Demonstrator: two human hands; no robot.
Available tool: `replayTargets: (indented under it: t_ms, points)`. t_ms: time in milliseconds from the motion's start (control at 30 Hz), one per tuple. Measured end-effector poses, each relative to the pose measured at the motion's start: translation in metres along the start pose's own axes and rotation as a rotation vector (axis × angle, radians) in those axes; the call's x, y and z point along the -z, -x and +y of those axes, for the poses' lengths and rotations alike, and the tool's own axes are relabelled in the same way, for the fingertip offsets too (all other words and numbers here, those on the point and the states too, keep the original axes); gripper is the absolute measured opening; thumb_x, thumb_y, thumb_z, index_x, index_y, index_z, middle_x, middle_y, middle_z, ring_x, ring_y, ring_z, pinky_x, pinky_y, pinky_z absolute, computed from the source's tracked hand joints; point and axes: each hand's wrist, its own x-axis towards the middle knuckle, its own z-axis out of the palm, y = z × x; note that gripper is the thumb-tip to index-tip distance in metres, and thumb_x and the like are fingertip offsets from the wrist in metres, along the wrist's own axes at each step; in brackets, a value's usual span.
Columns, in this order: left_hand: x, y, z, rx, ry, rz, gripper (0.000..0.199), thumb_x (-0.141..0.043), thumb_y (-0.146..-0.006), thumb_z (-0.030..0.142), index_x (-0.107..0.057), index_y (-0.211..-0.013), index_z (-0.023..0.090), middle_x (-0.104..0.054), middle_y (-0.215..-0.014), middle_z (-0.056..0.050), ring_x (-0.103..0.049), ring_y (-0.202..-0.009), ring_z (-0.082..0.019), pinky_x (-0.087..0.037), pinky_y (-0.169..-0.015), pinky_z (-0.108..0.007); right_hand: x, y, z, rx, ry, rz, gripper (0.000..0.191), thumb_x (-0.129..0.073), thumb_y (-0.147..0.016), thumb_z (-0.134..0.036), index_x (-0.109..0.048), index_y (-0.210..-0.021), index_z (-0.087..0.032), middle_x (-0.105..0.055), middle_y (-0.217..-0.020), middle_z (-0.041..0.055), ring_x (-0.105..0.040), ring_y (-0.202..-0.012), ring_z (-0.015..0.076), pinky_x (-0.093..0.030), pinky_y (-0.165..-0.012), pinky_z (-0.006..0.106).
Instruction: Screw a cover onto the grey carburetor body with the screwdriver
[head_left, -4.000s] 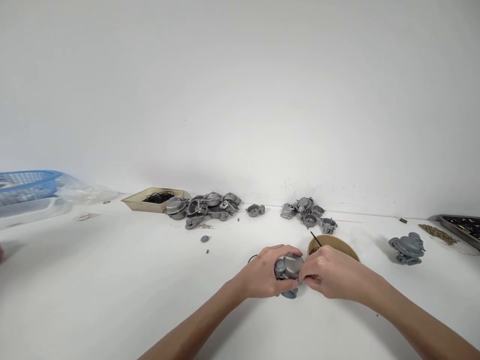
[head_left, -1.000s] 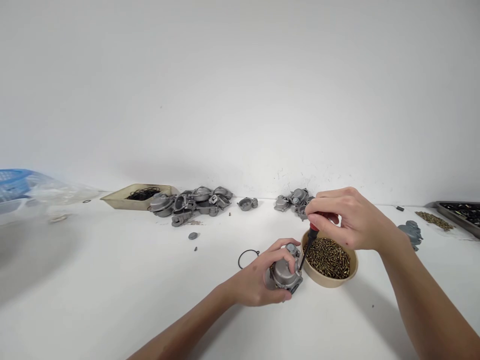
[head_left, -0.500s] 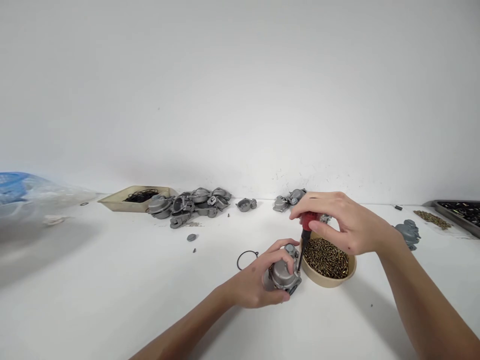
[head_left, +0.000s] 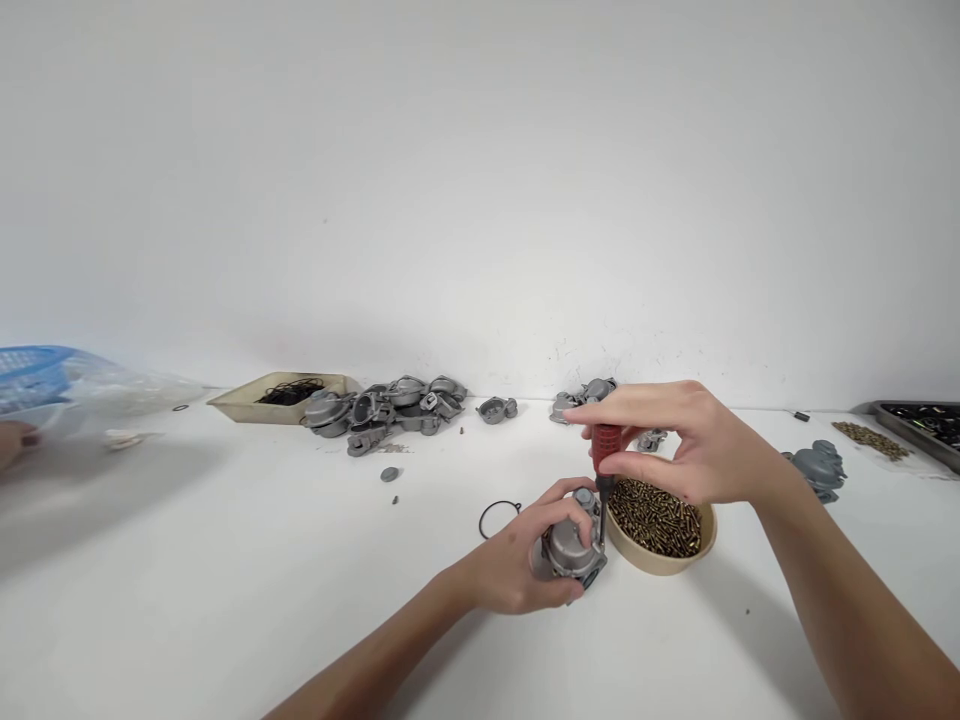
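Note:
My left hand is wrapped round a grey metal housing on the white table. Above it, my right hand grips the red handle of a screwdriver between thumb and fingers. The screwdriver stands nearly upright, its tip at the housing's right edge. Just right of the housing is a round beige tub of brass-coloured screws. A black rubber ring lies beside my left hand.
Grey metal parts are piled at the back, near a beige tray of black rings. Far right are a dark tray, small brass pieces and a grey part. Another person's hand shows at the far left by a blue basket.
The screwdriver has turned more upright, and my right fingers have shifted slightly left and straightened over its handle. Another person's hand has come into view at the far left.

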Motion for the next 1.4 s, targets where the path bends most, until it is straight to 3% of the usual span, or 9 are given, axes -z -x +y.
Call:
replayTargets:
  t_ms: [67, 200, 367, 533, 733, 867, 1033, 1200, 1400]
  points:
    - [0.0, 0.0, 0.0, 0.009, 0.003, 0.001, 0.032, -0.08, -0.076, 0.026, -0.059, -0.099, 0.023, -0.057, -0.126, -0.01, -0.044, -0.138, -0.036, -0.048, -0.101, -0.044, 0.0, -0.001, -0.002, 0.022, 0.051, 0.026, 0.034, -0.069, -0.097, -0.015, -0.071, -0.13, -0.022, -0.075, -0.095, 0.0031, -0.068, -0.085, 0.0146, -0.058, -0.074, 0.028]
    - [0.0, 0.0, 0.0, 0.004, 0.018, -0.009, 0.033, -0.081, -0.075, 0.024, -0.058, -0.099, 0.023, -0.058, -0.122, -0.01, -0.037, -0.143, -0.037, -0.046, -0.105, -0.046, 0.002, -0.001, -0.006, 0.042, -0.049, -0.015, 0.046, -0.054, -0.099, -0.008, -0.064, -0.141, -0.023, -0.074, -0.12, 0.008, -0.071, -0.085, 0.0148, -0.061, -0.079, 0.033]
    - [0.0, 0.0, 0.001, 0.025, 0.009, -0.005, 0.033, -0.081, -0.075, 0.023, -0.059, -0.099, 0.023, -0.056, -0.127, -0.01, -0.044, -0.138, -0.036, -0.047, -0.105, -0.047, 0.002, -0.001, -0.004, 0.056, -0.003, 0.063, 0.029, -0.071, -0.095, -0.013, -0.075, -0.122, -0.022, -0.075, -0.095, 0.0041, -0.069, -0.083, 0.0148, -0.059, -0.071, 0.028]
    - [0.0, 0.001, 0.0, -0.002, 0.019, -0.016, 0.033, -0.082, -0.077, 0.023, -0.059, -0.1, 0.024, -0.059, -0.124, -0.01, -0.03, -0.15, -0.039, -0.043, -0.111, -0.051, 0.002, 0.0, 0.001, 0.018, -0.036, 0.003, 0.044, -0.059, -0.098, -0.006, -0.066, -0.139, -0.021, -0.075, -0.114, 0.0075, -0.07, -0.088, 0.0147, -0.061, -0.082, 0.033]
    - [0.0, 0.001, 0.0, -0.012, 0.019, -0.002, 0.032, -0.082, -0.077, 0.024, -0.06, -0.1, 0.023, -0.057, -0.131, -0.011, -0.028, -0.152, -0.039, -0.044, -0.11, -0.05, 0.005, 0.001, 0.005, 0.04, 0.027, 0.074, 0.03, -0.075, -0.092, -0.014, -0.075, -0.121, -0.022, -0.075, -0.094, 0.0035, -0.069, -0.086, 0.0162, -0.059, -0.076, 0.032]
    - [0.0, 0.001, 0.0, 0.0, 0.009, -0.008, 0.032, -0.081, -0.077, 0.025, -0.06, -0.1, 0.023, -0.056, -0.132, -0.011, -0.03, -0.151, -0.039, -0.046, -0.107, -0.047, 0.005, 0.002, 0.006, 0.006, -0.105, -0.016, 0.041, -0.061, -0.096, -0.006, -0.07, -0.133, -0.022, -0.075, -0.114, 0.0076, -0.071, -0.088, 0.0158, -0.062, -0.078, 0.033]
    - [0.0, 0.001, -0.003, -0.002, 0.003, -0.013, 0.033, -0.082, -0.077, 0.026, -0.059, -0.101, 0.023, -0.054, -0.136, -0.012, -0.028, -0.152, -0.039, -0.045, -0.11, -0.049, 0.004, 0.002, 0.007, 0.014, -0.005, 0.07, 0.032, -0.079, -0.091, -0.018, -0.075, -0.122, -0.023, -0.075, -0.088, 0.002, -0.069, -0.083, 0.0158, -0.06, -0.073, 0.03]
    - [0.0, 0.0, -0.002, -0.004, 0.006, -0.006, 0.033, -0.082, -0.076, 0.028, -0.06, -0.1, 0.023, -0.055, -0.134, -0.012, -0.032, -0.15, -0.039, -0.045, -0.11, -0.049, 0.004, 0.004, 0.006, -0.015, -0.154, -0.014, 0.044, -0.058, -0.098, -0.007, -0.068, -0.138, -0.024, -0.076, -0.115, 0.0071, -0.073, -0.091, 0.0167, -0.063, -0.076, 0.031]
    - [0.0, 0.001, 0.0, 0.006, 0.01, -0.01, 0.033, -0.082, -0.077, 0.028, -0.06, -0.101, 0.023, -0.055, -0.134, -0.012, -0.03, -0.151, -0.038, -0.042, -0.113, -0.05, 0.001, 0.001, 0.007, 0.041, 0.047, 0.085, 0.03, -0.076, -0.093, -0.018, -0.075, -0.123, -0.023, -0.074, -0.089, 0.0022, -0.068, -0.083, 0.0153, -0.058, -0.072, 0.029]
